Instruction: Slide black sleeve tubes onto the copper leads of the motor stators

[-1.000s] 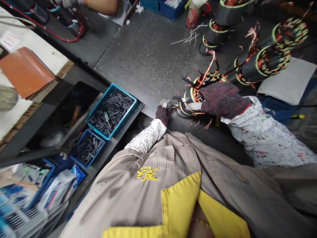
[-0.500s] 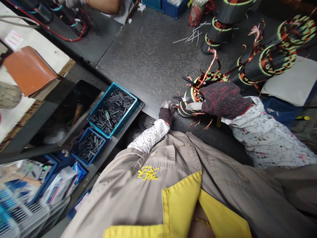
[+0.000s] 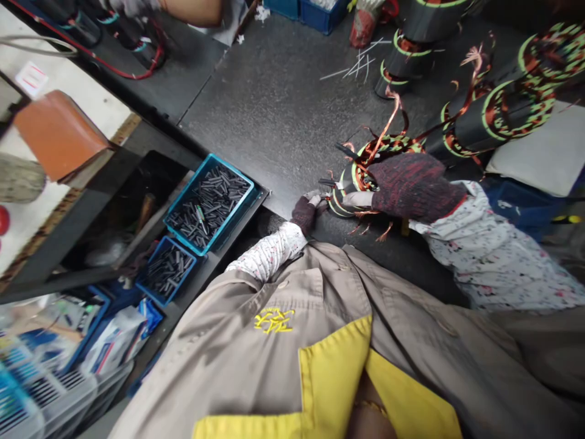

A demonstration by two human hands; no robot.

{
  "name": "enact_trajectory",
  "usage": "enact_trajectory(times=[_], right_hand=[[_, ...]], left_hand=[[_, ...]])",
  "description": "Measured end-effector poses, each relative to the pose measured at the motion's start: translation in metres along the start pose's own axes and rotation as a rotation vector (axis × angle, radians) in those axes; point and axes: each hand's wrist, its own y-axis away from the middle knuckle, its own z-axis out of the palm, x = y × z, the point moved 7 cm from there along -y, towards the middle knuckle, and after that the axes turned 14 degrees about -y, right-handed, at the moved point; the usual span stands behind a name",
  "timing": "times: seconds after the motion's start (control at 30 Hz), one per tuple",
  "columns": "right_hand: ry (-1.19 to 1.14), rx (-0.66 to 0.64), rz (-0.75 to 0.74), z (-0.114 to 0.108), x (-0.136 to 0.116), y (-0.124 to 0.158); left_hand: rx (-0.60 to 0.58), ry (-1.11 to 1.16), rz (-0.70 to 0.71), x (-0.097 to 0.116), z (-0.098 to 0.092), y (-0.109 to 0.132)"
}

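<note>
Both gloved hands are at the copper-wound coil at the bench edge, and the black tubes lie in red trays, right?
Not red: the head view shows blue trays holding the black tubes. The left hand and right hand are at the coil.

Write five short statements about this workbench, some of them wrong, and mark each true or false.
1. The left hand and right hand wear dark knit gloves. True.
2. The right hand lies on a copper-wound stator. True.
3. The teal bin holds white cable ties. False: it holds short black tubes.
4. The left hand reaches into a blue bin. False: it is at the stator's side, by the table edge.
5. More wound stators lie farther back on the table. True.
</note>
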Motion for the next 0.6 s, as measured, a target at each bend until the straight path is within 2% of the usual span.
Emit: enact_trajectory(times=[0.17, 0.27, 0.37, 0.43, 0.47, 0.53, 0.6], right_hand=[[-0.019, -0.024, -0.015, 0.0, -0.004, 0.0], [-0.011, -0.073, -0.004, -0.003, -0.011, 0.0], [-0.058, -0.057, 0.001, -0.01, -0.015, 0.003], [-0.192, 0.025, 0.007, -0.017, -0.008, 0.009], [-0.279, 0.109, 0.031, -0.024, 0.001, 0.013], [-0.412, 0.342, 0.087, -0.039, 0.027, 0.024], [-0.402, 0.525, 0.048, -0.053, 0.045, 0.032]], left_hand=[[-0.134, -0.3, 0.179, 0.021, -0.006, -0.006], [-0.143, -0.409, 0.165, 0.029, 0.0, -0.015], [-0.169, -0.416, 0.154, 0.038, 0.005, -0.021], [-0.179, -0.402, 0.171, 0.048, 0.0, -0.022], [-0.141, -0.37, 0.184, 0.056, -0.008, -0.022], [0.028, -0.248, 0.262, 0.083, -0.032, -0.017], [0.191, -0.15, 0.443, 0.124, -0.053, -0.003]])
